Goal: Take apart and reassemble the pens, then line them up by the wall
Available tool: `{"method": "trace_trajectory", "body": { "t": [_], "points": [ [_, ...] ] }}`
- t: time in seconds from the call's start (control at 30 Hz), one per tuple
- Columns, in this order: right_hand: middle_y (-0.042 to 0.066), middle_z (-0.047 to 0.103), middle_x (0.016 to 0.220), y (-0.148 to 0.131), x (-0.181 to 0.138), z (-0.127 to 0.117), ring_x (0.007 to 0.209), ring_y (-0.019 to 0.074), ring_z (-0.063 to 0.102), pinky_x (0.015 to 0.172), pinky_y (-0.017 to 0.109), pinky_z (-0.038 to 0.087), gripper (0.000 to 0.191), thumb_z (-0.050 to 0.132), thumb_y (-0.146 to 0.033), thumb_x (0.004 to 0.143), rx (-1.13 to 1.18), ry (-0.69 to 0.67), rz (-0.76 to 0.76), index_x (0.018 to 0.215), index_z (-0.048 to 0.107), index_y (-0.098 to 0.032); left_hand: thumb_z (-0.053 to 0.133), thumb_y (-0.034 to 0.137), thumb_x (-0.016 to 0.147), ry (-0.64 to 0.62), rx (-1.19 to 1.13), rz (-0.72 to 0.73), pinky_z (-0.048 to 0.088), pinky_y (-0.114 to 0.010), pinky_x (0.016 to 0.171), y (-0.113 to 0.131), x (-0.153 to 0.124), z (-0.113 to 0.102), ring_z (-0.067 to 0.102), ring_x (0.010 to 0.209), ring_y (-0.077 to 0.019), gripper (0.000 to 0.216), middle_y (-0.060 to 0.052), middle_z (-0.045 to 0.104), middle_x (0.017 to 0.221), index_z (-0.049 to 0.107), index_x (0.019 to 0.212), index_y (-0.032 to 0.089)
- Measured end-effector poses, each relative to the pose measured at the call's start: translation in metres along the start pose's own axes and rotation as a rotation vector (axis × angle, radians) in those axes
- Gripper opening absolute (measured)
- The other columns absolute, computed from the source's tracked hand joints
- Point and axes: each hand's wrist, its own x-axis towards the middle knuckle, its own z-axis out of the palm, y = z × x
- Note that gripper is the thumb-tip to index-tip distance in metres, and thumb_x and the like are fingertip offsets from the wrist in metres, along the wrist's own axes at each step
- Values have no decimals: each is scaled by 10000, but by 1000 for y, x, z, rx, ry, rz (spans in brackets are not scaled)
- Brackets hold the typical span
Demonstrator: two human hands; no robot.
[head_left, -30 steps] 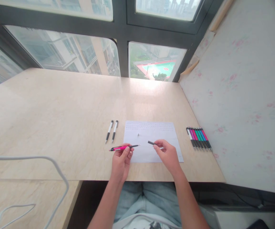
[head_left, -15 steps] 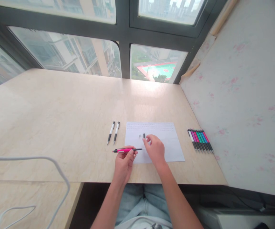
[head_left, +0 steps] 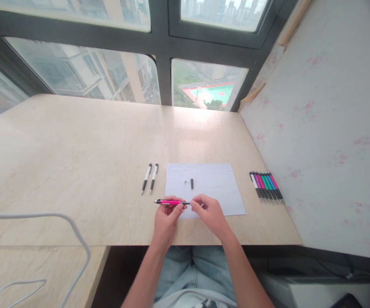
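Note:
A pink and black ballpoint pen lies level across my left hand, which is closed around its barrel with the clip end pointing left. At the pen's right end, the thumb and fingers of my right hand pinch the thin front tip; the fingers hide the exact spot. Just beyond my hands, a black rubber grip sleeve rests on a written sheet of paper. Left of that sleeve is a tiny metal pen tip.
Two white and black pens lie left of the paper. A row of several coloured pens sits at the right by the papered wall. A white cable loops over the table at the left. Windows stand behind.
My right hand has come down from beside the grip sleeve to the pen's front end and closed on it. The sleeve stays on the paper. The view has shifted slightly.

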Motion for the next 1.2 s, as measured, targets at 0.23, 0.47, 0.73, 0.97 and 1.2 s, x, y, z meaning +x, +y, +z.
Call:
{"method": "trace_trajectory", "body": {
  "t": [0.23, 0.47, 0.73, 0.97, 1.2],
  "points": [
    [-10, 593, 596, 6, -7, -11, 553, 125, 531, 546, 234, 406, 363, 499, -431, 908, 13, 74, 30, 664, 599, -182, 735, 250, 762, -21, -5, -68, 498, -250, 738, 0, -2, 7, 664, 761, -143, 171, -54, 719, 861, 697, 895, 149],
    [-19, 556, 528, 12, -11, -15, 505, 118, 486, 509, 231, 368, 414, 484, -461, 914, -17, 32, 50, 649, 628, -177, 757, 260, 740, -30, 4, -99, 500, -256, 735, -3, -4, 10, 656, 731, -140, 197, -51, 719, 823, 720, 898, 149],
    [5, 632, 644, 11, -12, -17, 574, 134, 540, 541, 234, 399, 308, 549, -416, 875, -38, 72, -9, 687, 632, -187, 760, 264, 726, 8, 19, -99, 508, -264, 697, -4, -2, 9, 660, 691, -150, 191, -60, 719, 766, 725, 854, 127],
    [-28, 509, 482, 12, -14, -20, 474, 111, 459, 500, 231, 356, 469, 469, -469, 921, 12, 42, 46, 569, 579, -181, 757, 247, 732, -37, 37, -97, 492, -247, 667, -5, -5, 9, 661, 678, -145, 198, -61, 735, 762, 721, 898, 145],
    [0, 596, 541, 9, -16, -24, 537, 139, 549, 557, 249, 418, 435, 475, -441, 924, -38, -3, -59, 615, 641, -183, 771, 284, 707, -4, 51, -81, 494, -257, 627, -5, -5, 9, 647, 623, -147, 190, -58, 723, 693, 730, 809, 130]
  ]
}}
